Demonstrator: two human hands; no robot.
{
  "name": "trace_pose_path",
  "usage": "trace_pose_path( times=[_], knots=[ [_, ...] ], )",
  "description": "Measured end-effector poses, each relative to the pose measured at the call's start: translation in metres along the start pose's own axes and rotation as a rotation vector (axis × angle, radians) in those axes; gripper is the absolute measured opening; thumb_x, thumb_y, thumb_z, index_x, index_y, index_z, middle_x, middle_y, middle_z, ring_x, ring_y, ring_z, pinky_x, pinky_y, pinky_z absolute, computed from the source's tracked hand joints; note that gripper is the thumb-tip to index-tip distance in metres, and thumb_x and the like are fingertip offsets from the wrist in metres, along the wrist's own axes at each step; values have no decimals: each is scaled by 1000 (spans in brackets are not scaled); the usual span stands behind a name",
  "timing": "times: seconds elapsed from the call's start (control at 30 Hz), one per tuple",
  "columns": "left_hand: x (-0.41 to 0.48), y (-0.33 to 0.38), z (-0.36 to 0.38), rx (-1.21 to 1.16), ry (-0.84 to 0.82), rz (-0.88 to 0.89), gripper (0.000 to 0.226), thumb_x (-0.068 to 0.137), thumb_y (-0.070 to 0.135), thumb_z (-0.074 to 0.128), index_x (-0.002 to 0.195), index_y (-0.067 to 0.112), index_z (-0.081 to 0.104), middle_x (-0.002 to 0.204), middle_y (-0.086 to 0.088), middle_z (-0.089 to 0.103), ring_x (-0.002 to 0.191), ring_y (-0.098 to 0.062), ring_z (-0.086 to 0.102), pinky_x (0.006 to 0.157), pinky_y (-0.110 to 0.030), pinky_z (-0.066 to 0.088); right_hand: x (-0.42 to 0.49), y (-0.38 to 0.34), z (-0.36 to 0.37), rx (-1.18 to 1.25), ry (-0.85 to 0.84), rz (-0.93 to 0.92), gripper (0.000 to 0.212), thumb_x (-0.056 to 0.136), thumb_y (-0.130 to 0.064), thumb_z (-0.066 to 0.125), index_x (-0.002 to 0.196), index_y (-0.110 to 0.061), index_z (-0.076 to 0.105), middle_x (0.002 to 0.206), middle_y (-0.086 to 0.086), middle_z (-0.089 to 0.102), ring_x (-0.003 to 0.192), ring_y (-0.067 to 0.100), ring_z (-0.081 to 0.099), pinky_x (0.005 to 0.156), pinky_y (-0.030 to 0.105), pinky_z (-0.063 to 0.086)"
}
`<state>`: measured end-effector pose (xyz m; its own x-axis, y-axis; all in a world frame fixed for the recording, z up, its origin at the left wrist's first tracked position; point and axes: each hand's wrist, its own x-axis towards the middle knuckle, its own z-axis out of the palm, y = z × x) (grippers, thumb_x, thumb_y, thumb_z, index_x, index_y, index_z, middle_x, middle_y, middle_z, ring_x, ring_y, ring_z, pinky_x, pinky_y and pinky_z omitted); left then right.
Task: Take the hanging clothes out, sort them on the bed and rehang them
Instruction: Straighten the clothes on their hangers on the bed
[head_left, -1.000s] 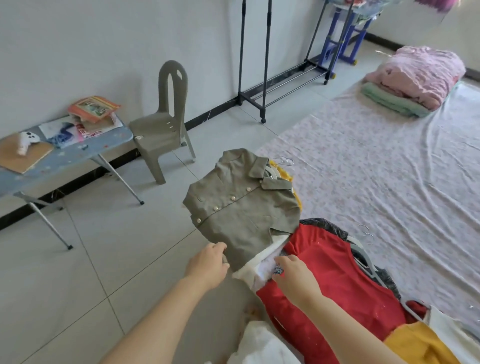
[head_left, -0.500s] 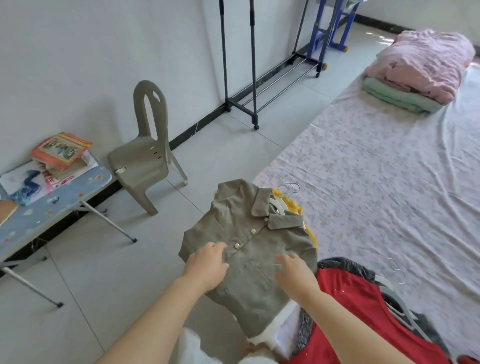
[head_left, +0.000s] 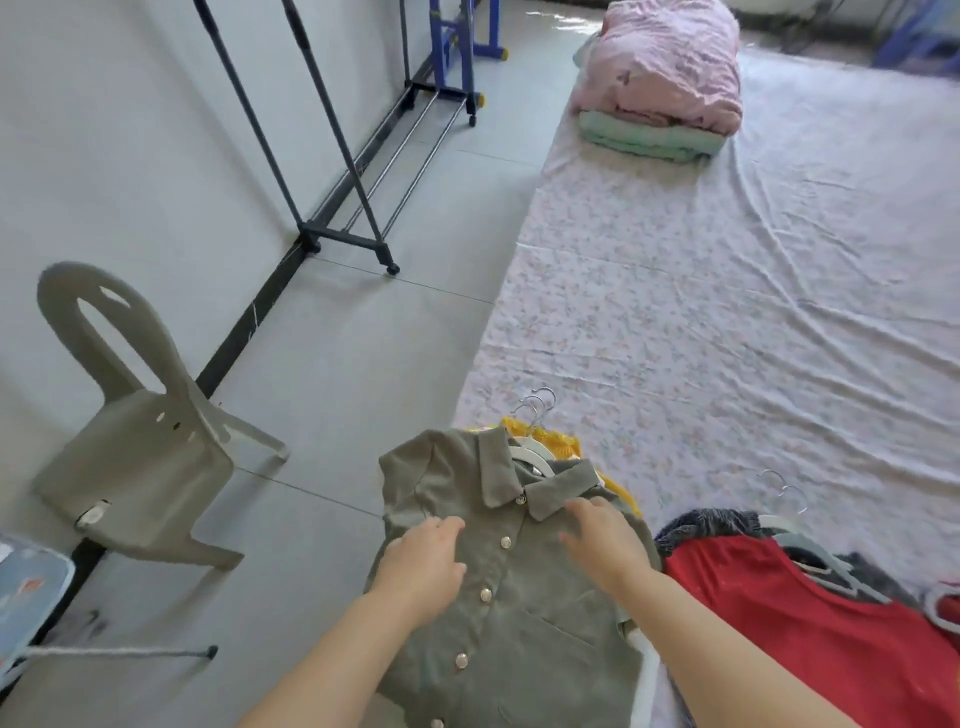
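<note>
An olive button-up shirt (head_left: 524, 618) on a white hanger lies on top of a pile at the bed's near left corner. My left hand (head_left: 423, 564) rests flat on its left chest, fingers relaxed. My right hand (head_left: 605, 538) presses flat just below the collar on the right side. Under the shirt a yellow garment (head_left: 558, 444) shows with several hanger hooks (head_left: 537, 405) sticking out. A red garment (head_left: 810, 639) on a hanger lies to the right, over a dark grey one (head_left: 709, 522).
The floral-sheeted bed (head_left: 727, 291) stretches ahead, with folded pink and green blankets (head_left: 665, 78) at its far end. An empty clothes rack (head_left: 332, 156) stands by the left wall. A grey plastic chair (head_left: 135, 441) and an ironing board's end (head_left: 26, 587) sit at left.
Both hands have slid up the olive shirt from its lower hem to the chest and collar. The view has tilted and moved closer to the pile.
</note>
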<state>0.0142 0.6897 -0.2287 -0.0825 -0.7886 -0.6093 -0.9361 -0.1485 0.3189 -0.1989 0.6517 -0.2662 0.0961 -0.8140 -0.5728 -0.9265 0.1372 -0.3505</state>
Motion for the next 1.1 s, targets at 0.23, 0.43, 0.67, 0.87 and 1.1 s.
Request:
trace_pose_path(
  times=[0.23,0.43,0.67,0.87,1.1],
  knots=[
    [65,-29,-24,96,-44,93,47,93,30,45,137,23,31,137,0,41,124,-22,42,101,-35,34,61,-28,20,91,41,134,39,89,-27,54,128,-18,49,126,7,49,119,26,47,97,37,41],
    [107,-32,-1,88,-72,124,47,94,30,43,139,24,29,137,2,39,124,-19,41,102,-33,33,127,-24,36,147,60,179,40,89,-21,50,128,-16,49,132,6,47,120,24,46,95,37,43],
    [149,-34,33,78,-99,115,47,94,31,42,139,25,27,136,3,39,125,-18,39,100,-30,31,184,1,63,172,49,192,47,91,-25,54,135,-17,42,137,6,45,126,24,42,96,40,42],
    [162,-31,46,67,-85,120,47,94,32,43,138,25,29,134,3,41,122,-18,41,99,-30,33,189,10,75,121,111,163,40,89,-16,54,128,-20,48,123,7,51,114,27,47,91,39,42],
    [153,-13,27,53,56,207,48,94,31,44,139,24,30,135,5,40,124,-15,39,102,-28,31,150,5,62,283,157,150,23,90,-13,50,111,-15,61,110,3,52,99,23,53,78,35,46]
  ],
)
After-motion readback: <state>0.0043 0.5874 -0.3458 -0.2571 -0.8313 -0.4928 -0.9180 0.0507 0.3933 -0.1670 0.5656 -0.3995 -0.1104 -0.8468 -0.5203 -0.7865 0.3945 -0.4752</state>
